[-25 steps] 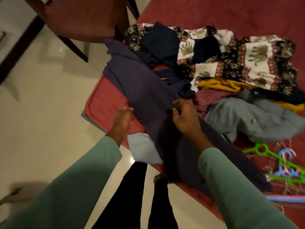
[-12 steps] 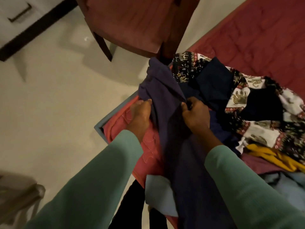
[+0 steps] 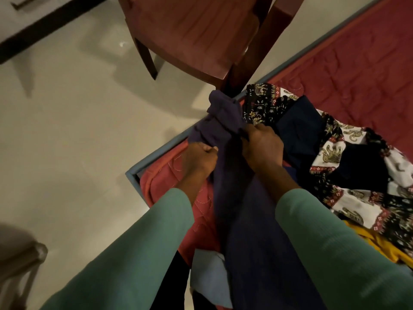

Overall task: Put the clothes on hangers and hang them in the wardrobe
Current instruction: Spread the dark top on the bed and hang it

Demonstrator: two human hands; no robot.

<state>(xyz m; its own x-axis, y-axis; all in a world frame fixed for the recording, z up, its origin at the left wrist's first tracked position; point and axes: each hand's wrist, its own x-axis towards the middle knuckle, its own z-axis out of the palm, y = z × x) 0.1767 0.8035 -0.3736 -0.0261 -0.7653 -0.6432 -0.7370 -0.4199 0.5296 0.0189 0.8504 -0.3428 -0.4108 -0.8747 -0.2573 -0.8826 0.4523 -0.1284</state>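
A long dark purple garment [image 3: 241,220] lies stretched across the corner of the bed, running from near the chair leg down toward me. My left hand [image 3: 199,157] grips its left edge. My right hand [image 3: 261,146] grips it on the right, close to its bunched far end [image 3: 221,110]. To the right lie more clothes: an elephant-print cloth [image 3: 348,198], a navy piece [image 3: 301,124] and a yellow garment [image 3: 380,245]. No hanger and no wardrobe are in view.
A dark red wooden chair [image 3: 196,34] stands on the pale floor just beyond the bed corner. The bed has a red quilted cover [image 3: 357,70] and a grey-blue frame edge [image 3: 154,157]. A drawer front [image 3: 24,3] shows at top left, a stool [image 3: 17,260] at bottom left.
Both hands have slid up the purple garment toward its far end, which has bunched up. The view has swung left, so the hangers and the grey garment have gone out of sight.
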